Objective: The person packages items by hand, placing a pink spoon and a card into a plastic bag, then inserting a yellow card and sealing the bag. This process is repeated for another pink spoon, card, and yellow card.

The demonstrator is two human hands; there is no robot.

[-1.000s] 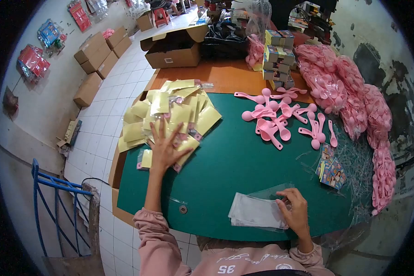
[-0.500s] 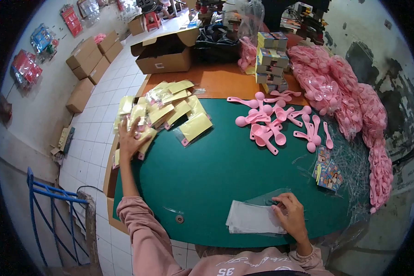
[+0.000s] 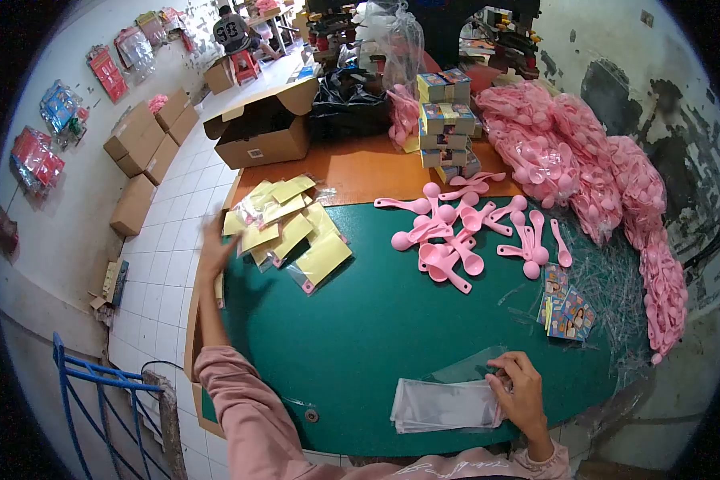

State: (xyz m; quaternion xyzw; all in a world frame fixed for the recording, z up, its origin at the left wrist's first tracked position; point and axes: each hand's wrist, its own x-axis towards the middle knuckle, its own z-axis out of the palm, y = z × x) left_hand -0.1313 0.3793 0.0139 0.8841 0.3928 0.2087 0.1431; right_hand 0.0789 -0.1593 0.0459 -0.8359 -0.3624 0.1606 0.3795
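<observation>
My left hand (image 3: 214, 250), smeared by motion, is at the table's left edge beside a pile of yellow-backed packets (image 3: 288, 232) in clear plastic. Pink ends poke out of some packets. Part of one packet (image 3: 220, 290) shows at the edge, just below that hand. At the front right, my right hand (image 3: 522, 394) pinches a clear plastic bag (image 3: 468, 364) between thumb and fingers. Under and beside it lies a stack of flat clear bags (image 3: 440, 406) on the green table top (image 3: 360, 328).
Loose pink measuring spoons (image 3: 456, 240) lie at centre right, with printed cards (image 3: 568, 308) nearer me. Bagged pink spoons (image 3: 568, 152) line the right side. Stacked card bundles (image 3: 446, 120) and an open carton (image 3: 264, 144) stand behind. A person (image 3: 236, 32) sits far back.
My left hand has moved off the pile to the table's left edge, and several packets on that side are gone from the pile. My right hand keeps its pinch. The view has tilted up.
</observation>
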